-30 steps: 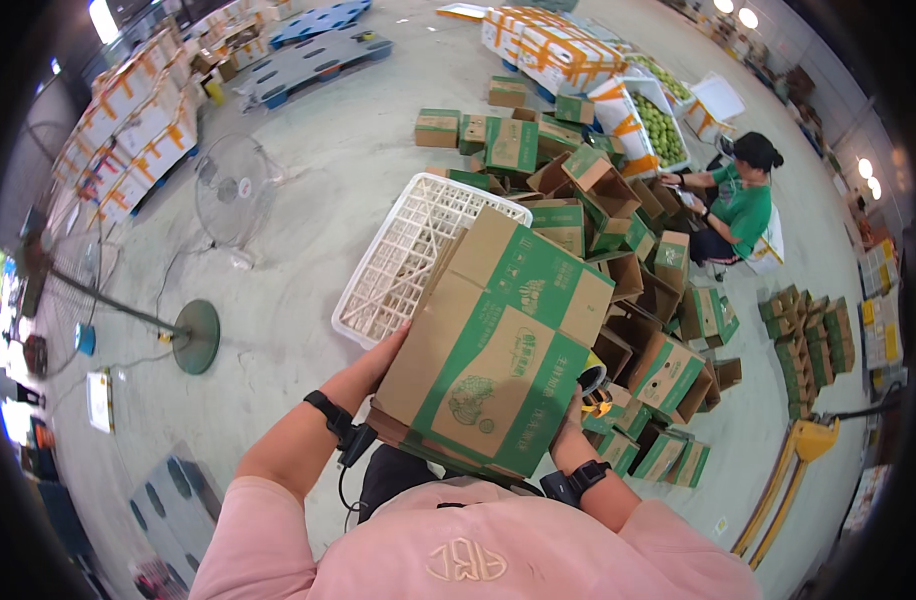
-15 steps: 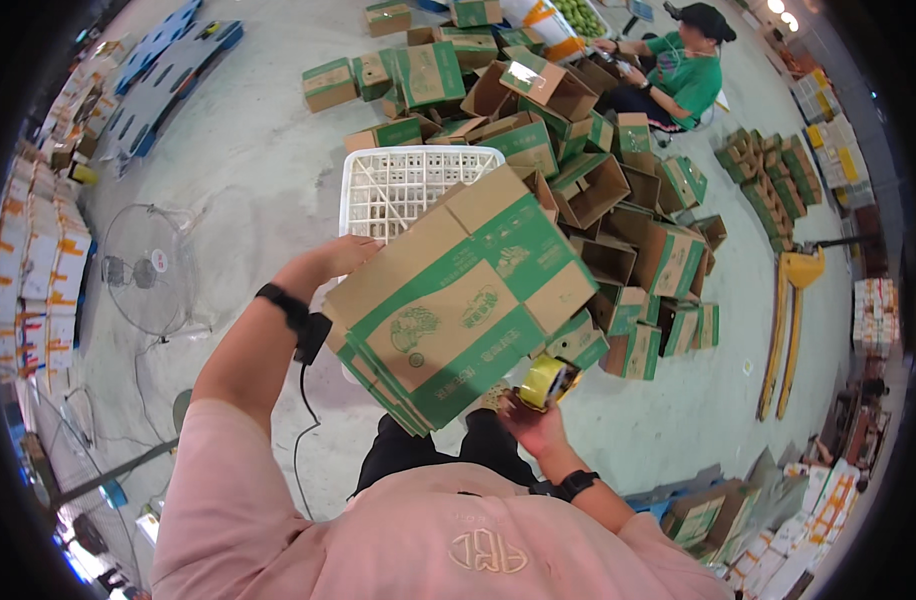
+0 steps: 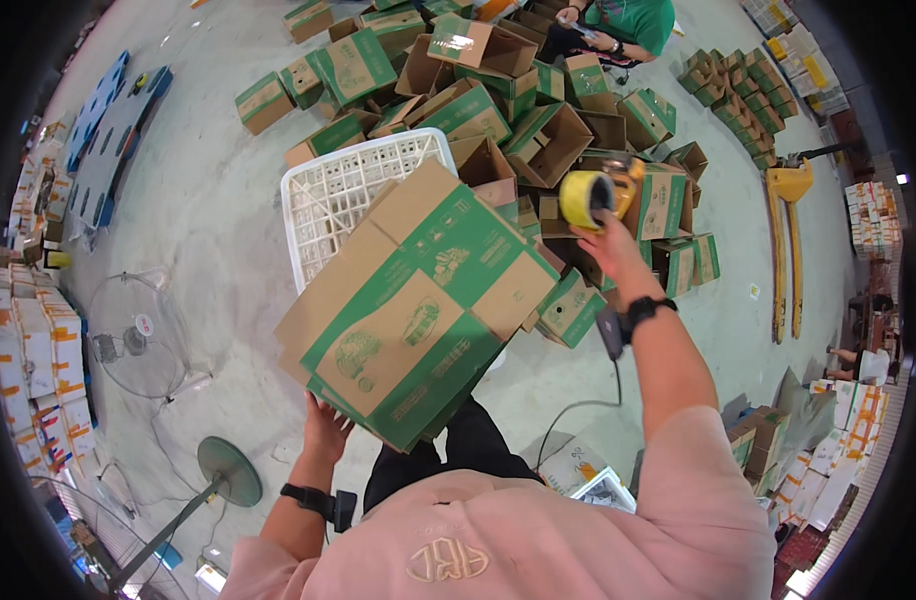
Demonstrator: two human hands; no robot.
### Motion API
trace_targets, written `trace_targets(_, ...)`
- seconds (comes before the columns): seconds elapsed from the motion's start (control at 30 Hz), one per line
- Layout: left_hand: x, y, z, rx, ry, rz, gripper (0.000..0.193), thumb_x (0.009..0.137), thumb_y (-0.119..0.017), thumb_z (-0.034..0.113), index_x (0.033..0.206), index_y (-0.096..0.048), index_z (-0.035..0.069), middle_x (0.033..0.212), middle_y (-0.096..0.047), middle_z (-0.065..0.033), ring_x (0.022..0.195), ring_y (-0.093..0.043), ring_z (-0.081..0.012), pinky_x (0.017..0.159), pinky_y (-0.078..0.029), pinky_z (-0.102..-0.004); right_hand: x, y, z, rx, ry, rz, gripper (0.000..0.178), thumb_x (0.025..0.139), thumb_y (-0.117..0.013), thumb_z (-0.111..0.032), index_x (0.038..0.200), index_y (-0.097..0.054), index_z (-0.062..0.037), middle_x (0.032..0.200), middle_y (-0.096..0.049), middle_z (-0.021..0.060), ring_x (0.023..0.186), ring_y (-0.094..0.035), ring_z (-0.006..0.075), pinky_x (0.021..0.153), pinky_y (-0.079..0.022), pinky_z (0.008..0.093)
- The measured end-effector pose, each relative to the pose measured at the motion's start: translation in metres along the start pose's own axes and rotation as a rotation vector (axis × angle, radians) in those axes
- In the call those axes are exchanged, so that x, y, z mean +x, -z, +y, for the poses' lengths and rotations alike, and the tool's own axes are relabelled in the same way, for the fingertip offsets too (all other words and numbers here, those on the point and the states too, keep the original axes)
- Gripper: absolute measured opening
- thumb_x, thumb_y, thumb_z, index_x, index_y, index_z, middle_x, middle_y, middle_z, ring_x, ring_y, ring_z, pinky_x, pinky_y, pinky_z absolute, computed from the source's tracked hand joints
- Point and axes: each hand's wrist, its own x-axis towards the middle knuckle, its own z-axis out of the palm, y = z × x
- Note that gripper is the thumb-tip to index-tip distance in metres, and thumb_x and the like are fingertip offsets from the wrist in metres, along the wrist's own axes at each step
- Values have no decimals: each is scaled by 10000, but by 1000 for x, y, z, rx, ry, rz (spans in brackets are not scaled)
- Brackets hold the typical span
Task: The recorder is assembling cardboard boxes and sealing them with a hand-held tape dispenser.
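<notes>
A stack of flattened cartons [image 3: 428, 310], brown with green print, lies slanted across an upturned white plastic crate [image 3: 323, 205] before me. My left hand [image 3: 325, 428] is at the stack's near left edge, its fingers at the cardboard and partly hidden under it. To the right of the stack, my right hand [image 3: 612, 250] is raised and closed around a tape dispenser [image 3: 600, 195] with a yellow roll, slightly blurred. Beyond it, opened cartons [image 3: 548, 143] are heaped on the floor.
A co-worker in green [image 3: 633, 25] sits behind the heap. A yellow pallet jack [image 3: 786, 230] stands at right, near stacked cartons [image 3: 743, 100]. To the left are a fan [image 3: 138, 335], blue pallets [image 3: 118, 150] and white boxes [image 3: 43, 345]. A round stand base [image 3: 228, 470] stands near left.
My right hand has swung up and forward with the tape dispenser, from beside my legs to over the heap's near side. My left hand has come from the stack's far left edge to its near corner.
</notes>
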Motion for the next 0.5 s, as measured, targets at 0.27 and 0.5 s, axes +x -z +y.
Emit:
trace_targets(0.27,-20,-45,5,-278,-114,-295,785,899,-270,701,1441,-309,134,1471,-356,-79,1341,-348,-286,1084,-304,-451,34,-30,85,-207,-195,-240,351,831,-564,-264,1082,-621,-26,871,-629,52,785,-599,168,715,-491,277)
trace_targets(0.5,14,-43,96,46,-193,-330,712,943,-252,633,1388,-394,95,1342,-498,-121,1210,-498,-291,1003,-422,-435,-116,39,204,236,-519,-100,470,881,-521,-355,1230,-459,-46,1204,-545,118,1109,-542,273,1001,-402,413)
